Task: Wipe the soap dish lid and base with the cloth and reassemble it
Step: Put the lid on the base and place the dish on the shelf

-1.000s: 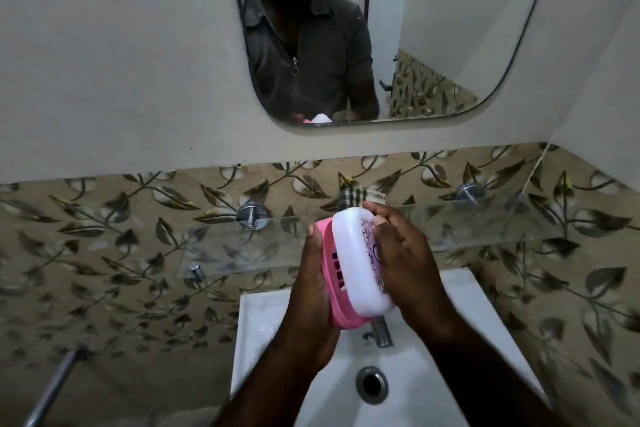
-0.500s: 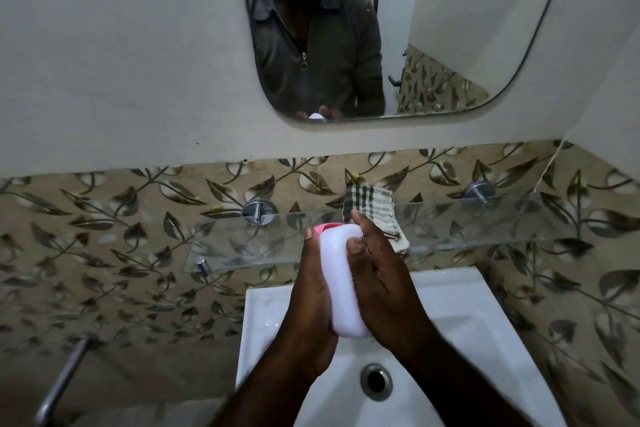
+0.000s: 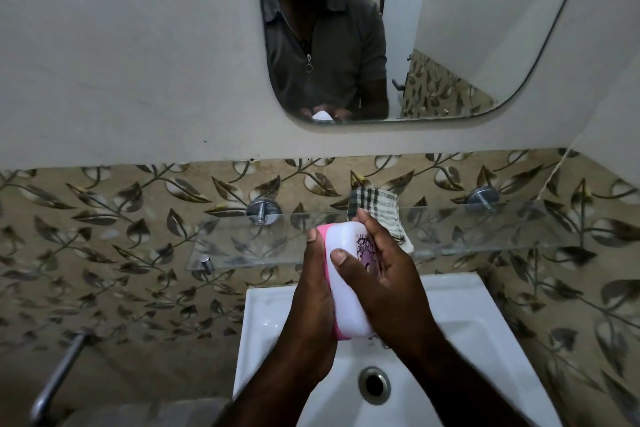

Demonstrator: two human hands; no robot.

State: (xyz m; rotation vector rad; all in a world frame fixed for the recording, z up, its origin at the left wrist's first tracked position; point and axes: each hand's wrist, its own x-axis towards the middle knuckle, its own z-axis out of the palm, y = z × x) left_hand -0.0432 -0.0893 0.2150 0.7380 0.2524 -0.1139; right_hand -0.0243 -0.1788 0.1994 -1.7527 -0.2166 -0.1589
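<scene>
Soap dish [image 3: 346,279] stands on edge above the sink [image 3: 467,329], long axis running away from the person, clamped between left hand [image 3: 313,319] on the pink base and right hand [image 3: 384,282] on the white lid; cloth [image 3: 379,210] lies on the shelf just beyond.

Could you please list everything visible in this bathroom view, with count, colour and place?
soap dish: one, white lid on pink base, held on edge between both hands above the sink
cloth: one, checked dark and pale, on the glass shelf behind the right hand
glass shelf: one, clear, on the tiled wall above the sink
shelf mounts: three visible, chrome, along the shelf
sink: one, white, bottom centre
drain: one, metal, in the sink
mirror: one, on the upper wall, reflecting the person
metal bar: one, chrome, lower left
left hand: one, against the pink base
right hand: one, across the white lid
</scene>
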